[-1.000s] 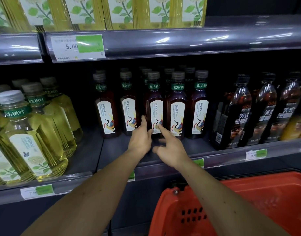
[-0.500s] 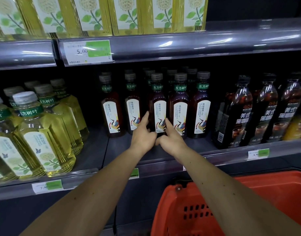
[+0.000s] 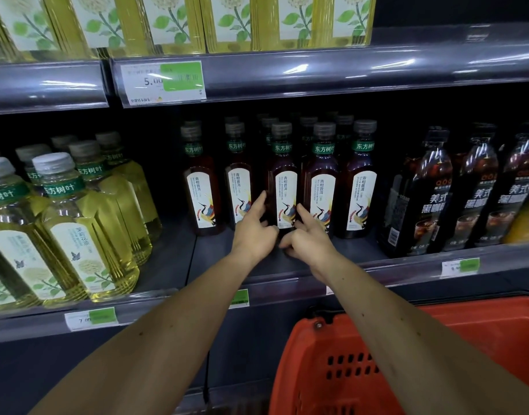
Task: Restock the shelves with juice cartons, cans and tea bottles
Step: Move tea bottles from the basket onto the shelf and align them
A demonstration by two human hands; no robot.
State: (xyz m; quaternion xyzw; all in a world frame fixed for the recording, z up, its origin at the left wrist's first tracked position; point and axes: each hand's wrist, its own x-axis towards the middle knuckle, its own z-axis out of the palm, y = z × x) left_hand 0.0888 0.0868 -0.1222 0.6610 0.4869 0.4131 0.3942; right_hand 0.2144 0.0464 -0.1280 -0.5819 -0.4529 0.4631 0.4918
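The dark tea bottle [image 3: 282, 187], labelled 东方树叶 and 青柑普洱, is standing between both hands: the left hand [image 3: 254, 232] is pinching its left side, the right hand [image 3: 309, 238] its right.

Dark middle shelf [image 3: 359, 250] with upright dark tea bottles [image 3: 359, 187], yellow tea bottles [image 3: 86, 235], black coffee bottles [image 3: 419, 199].
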